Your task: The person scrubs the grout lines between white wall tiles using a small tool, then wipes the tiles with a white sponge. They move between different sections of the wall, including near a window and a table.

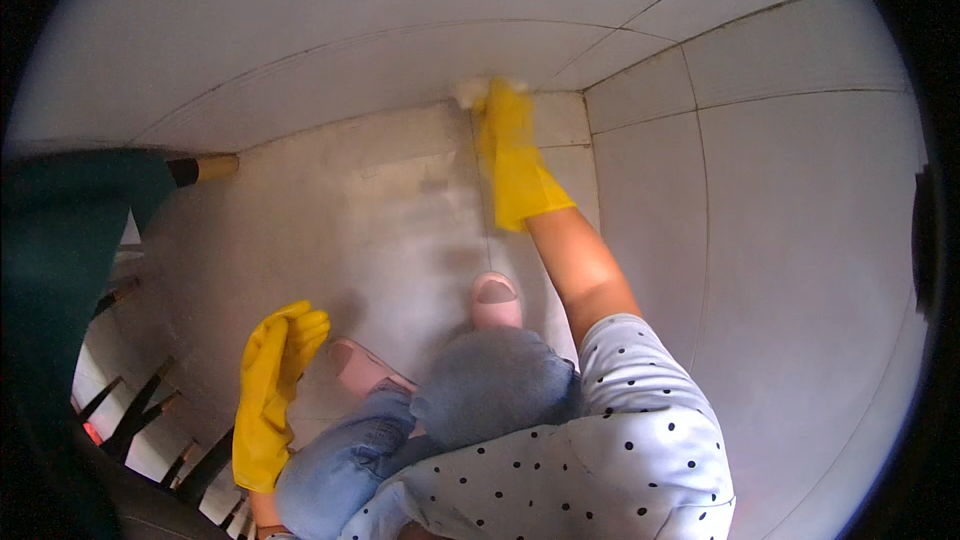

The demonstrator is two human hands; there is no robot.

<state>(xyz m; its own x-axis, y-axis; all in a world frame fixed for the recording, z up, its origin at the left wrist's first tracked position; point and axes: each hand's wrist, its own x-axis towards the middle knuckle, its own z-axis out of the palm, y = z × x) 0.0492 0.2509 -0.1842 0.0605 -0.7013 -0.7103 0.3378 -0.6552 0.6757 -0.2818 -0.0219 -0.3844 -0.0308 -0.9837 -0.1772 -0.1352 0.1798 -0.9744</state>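
Observation:
My right hand [505, 125], in a long yellow rubber glove, reaches ahead to where the tiled wall meets the floor. Its fingers press a crumpled white cloth [468, 92] against that edge; motion blurs both, and most of the cloth is hidden under the glove. My left hand [285, 340], gloved the same way, is raised beside my left knee. Its fingers are slightly bent, the thumb side faces right, and nothing shows in it.
Grey tiled walls [650, 170] meet in a corner ahead right. Pink slippers [497, 300] are on my feet on the pale floor tiles [400, 230]. Dark green fabric [60, 240] hangs at the left, near a dark-and-tan furniture leg [215, 168]. Several thin dark legs [140, 410] stand lower left.

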